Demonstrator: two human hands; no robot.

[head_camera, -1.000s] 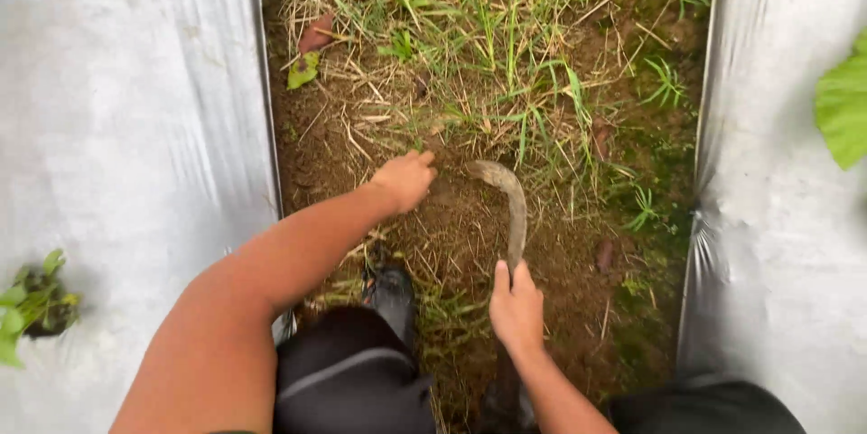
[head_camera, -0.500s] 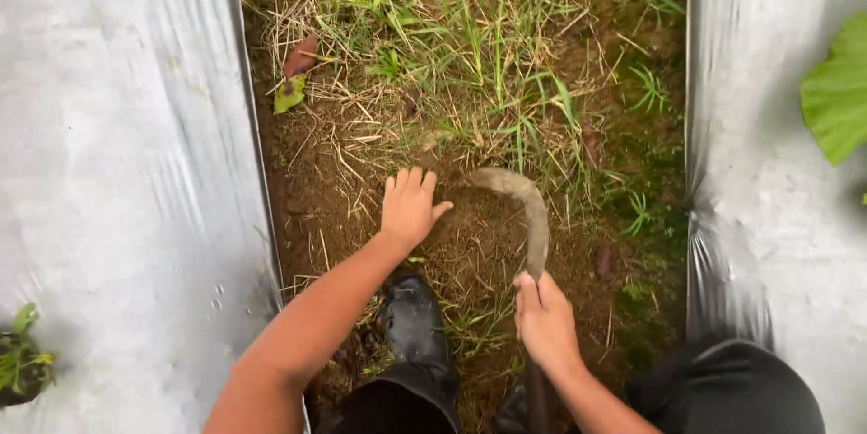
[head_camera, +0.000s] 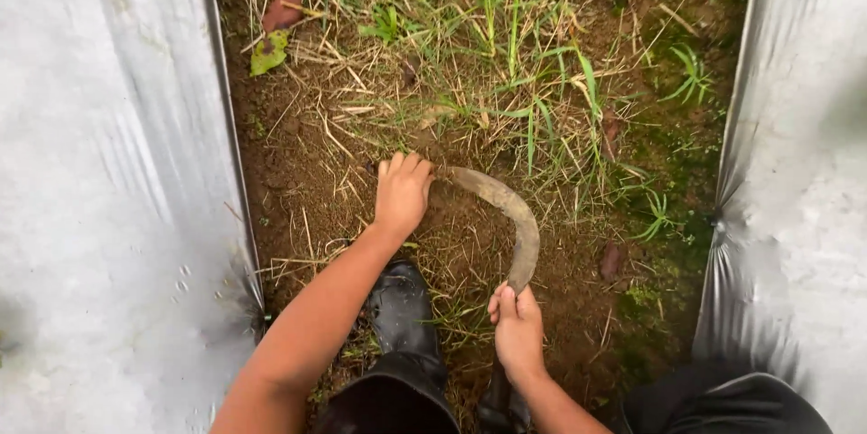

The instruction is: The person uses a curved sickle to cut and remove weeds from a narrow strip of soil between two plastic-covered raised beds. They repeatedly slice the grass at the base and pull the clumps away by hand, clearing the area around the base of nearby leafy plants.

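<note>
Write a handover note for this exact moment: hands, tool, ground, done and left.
Left hand: open, palm down on the soil, fingers by the sickle's tip.
Right hand: shut on the sickle handle; the curved blade arcs up and left toward the left hand.
Ground: soil strip between two silver plastic sheets. Black boot just below the hands.
Done: the patch around the hands is mostly bare soil with dry cut stalks.
Left: green grass stands above the blade and to its right.

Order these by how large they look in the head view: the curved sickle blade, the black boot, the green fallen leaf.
1. Black boot, though it is nearer the camera, so this is unsure.
2. Curved sickle blade.
3. Green fallen leaf, clearly smallest.
</note>
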